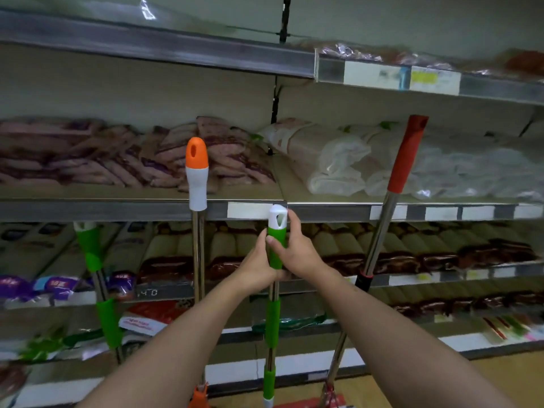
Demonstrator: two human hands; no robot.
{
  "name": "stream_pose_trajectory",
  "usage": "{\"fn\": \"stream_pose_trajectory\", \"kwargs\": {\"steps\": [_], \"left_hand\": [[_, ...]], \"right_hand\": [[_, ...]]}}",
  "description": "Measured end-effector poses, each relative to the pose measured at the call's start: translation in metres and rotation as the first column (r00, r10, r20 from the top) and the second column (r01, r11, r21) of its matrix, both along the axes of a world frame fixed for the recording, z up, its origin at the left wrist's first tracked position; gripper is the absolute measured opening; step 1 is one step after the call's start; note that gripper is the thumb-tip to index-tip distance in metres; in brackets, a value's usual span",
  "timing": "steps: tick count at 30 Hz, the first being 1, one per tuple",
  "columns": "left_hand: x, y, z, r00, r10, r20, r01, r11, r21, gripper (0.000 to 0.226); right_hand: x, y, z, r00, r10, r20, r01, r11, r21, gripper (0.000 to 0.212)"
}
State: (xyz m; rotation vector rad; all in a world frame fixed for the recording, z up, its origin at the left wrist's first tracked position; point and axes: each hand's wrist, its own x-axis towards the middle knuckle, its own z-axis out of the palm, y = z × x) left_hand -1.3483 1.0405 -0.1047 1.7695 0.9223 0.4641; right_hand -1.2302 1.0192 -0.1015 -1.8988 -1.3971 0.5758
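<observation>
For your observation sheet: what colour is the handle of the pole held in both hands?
The handle is green, white at the tip; head view.

Gap left of green handle [276,251] runs to upright orange-capped pole [196,172]; wider gap right, to leaning red-grip pole [404,156]. Shelf edge [117,210] blocks just behind; second green pole [94,254] far left

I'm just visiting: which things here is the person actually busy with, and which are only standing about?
In hand:
green-gripped pole, gripped by the left hand and the right hand.

Standing about:
orange-capped pole; red-gripped pole; second green pole at far left; packets on the shelves.
</observation>
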Motion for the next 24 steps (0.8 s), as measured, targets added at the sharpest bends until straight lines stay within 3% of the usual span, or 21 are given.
{"fn": "stream_pose_trajectory", "kwargs": {"steps": [7,11,14,18,24], "left_hand": [[0.028,-0.015,-0.021,0.971,0.231,0.057,-0.233,0.971,0.044,0.089],[0.033,-0.025,-0.036,0.919,0.394,0.009,-0.394,0.918,0.052,0.074],[0.034,-0.037,-0.038,0.901,0.433,0.0,-0.433,0.901,0.027,0.065],[0.032,-0.052,-0.029,0.885,0.466,-0.01,-0.461,0.878,0.126,0.05],[0.027,-0.085,-0.026,0.866,0.499,-0.006,-0.49,0.853,0.182,0.05]], "right_hand": [[0.023,0.0,-0.016,0.988,0.149,-0.045,-0.146,0.988,0.055,0.07],[0.023,-0.012,-0.021,0.959,0.261,-0.113,-0.253,0.964,0.08,0.063],[0.025,-0.021,-0.022,0.943,0.307,-0.126,-0.299,0.951,0.083,0.062],[0.027,-0.033,-0.013,0.925,0.366,-0.101,-0.36,0.93,0.075,0.062],[0.025,-0.064,-0.008,0.902,0.426,-0.068,-0.416,0.9,0.129,0.061]]}}
